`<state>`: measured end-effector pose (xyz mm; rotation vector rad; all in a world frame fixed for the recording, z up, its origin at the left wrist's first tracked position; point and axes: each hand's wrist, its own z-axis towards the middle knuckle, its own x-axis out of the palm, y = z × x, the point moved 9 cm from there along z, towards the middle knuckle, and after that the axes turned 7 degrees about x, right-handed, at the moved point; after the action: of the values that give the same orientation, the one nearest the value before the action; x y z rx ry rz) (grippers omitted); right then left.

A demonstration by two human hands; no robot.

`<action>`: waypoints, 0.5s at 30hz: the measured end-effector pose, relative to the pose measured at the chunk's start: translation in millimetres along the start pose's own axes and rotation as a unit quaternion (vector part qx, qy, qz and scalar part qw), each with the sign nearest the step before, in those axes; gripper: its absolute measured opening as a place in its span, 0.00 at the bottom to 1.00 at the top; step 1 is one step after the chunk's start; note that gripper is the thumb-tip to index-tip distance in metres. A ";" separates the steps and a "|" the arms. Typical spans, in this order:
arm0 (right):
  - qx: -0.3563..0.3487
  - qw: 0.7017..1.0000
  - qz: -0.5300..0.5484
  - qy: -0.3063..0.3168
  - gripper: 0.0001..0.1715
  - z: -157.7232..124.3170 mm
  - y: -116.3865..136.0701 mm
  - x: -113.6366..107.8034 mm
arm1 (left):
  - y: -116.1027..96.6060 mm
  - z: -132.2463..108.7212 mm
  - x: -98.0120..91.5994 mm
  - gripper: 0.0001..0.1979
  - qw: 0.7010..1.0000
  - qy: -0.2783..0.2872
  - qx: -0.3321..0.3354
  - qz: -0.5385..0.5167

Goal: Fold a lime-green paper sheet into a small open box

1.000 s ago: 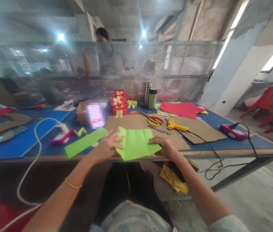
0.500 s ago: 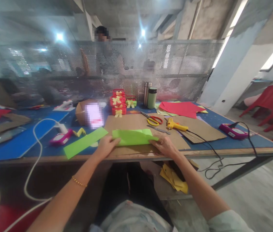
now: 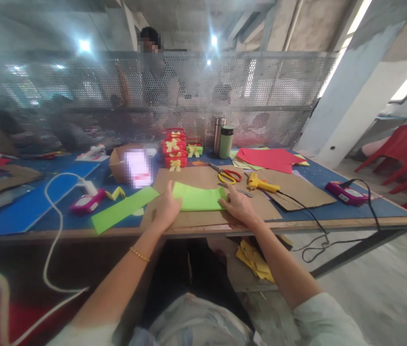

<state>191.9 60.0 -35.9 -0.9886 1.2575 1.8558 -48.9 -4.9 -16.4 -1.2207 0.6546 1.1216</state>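
From my end of the feed, I see the green sheet (image 3: pixel 200 199) as a low, folded band between the person's two hands, over the brown cardboard (image 3: pixel 198 174) at the near side of the desk (image 3: pixel 387 206). A second ago it was opened out broad, with its crease lines showing; half a second later it had been doubled into a band, and it has kept that form. What has shifted since is the hold: the left hand (image 3: pixel 168 209) now has a finger pointing up along the left end, thumb low by the paper, while the right hand (image 3: pixel 240 204) pinches the right end between thumb and fingers. Both are grasping the paper; I can't tell how firmly, nor whether its lower edge touches the cardboard. I'd judge that the fold is made but being held or squared rather than finished, since the upper edge dips and looks uneven to me. The green strip (image 3: pixel 126 210) to the left, the scissors (image 3: pixel 228 178) and the yellow glue gun (image 3: pixel 263 183) lie where they were, untouched.
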 end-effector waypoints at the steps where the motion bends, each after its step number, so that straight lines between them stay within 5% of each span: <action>1: -0.010 1.000 -0.002 -0.002 0.33 -2.0 2.1 0.5 | -0.3 -0.6 0.9 0.36 1.000 -0.003 0.000 0.001; 7: -0.053 0.998 0.000 0.024 0.20 -6.5 9.6 2.3 | -9.0 -6.5 2.9 0.26 0.997 0.023 0.027 0.074; 15: -0.075 0.996 -0.026 0.039 0.18 -6.8 15.2 5.0 | -12.5 -8.0 5.2 0.24 0.989 0.036 0.029 0.138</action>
<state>178.1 49.5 -35.4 -1.1738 1.1394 1.9079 -34.2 -10.2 -18.3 -1.1482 0.9258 1.2809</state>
